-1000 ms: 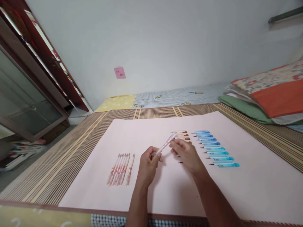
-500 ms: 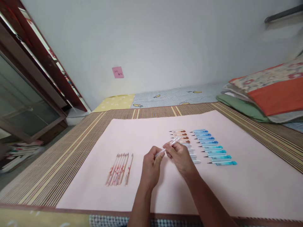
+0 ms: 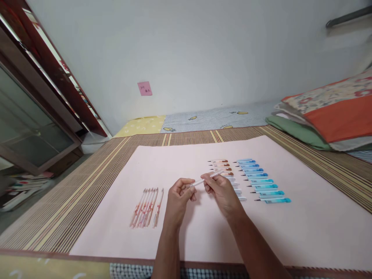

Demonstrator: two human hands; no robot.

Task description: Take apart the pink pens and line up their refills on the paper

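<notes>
A slim whitish pen (image 3: 198, 182) is held slantwise above the pale pink sheet (image 3: 174, 232), its right end higher. My right hand (image 3: 220, 192) pinches its middle between thumb and fingers. At the pen's lower left end, my left hand (image 3: 179, 197) is closed with thumb and forefinger on the tip; its other fingers are curled. Just behind my right hand lies a column of pens with brown ends (image 3: 223, 165) and pale ones (image 3: 242, 198), partly hidden. Farther right is a column of blue and turquoise pens (image 3: 270, 186).
Several pink-patterned pens (image 3: 142, 211) lie side by side at the left, with one pen (image 3: 158, 207) slightly apart. A striped mat (image 3: 72, 201) lies under the sheet. Folded bedding (image 3: 334, 116) is stacked at the right, against the wall (image 3: 203, 50) side. A pink note (image 3: 144, 88) is on the wall.
My left hand has shifted a little to the left and its fingers have loosened. The pen lies flatter, and more of it shows between my hands.
</notes>
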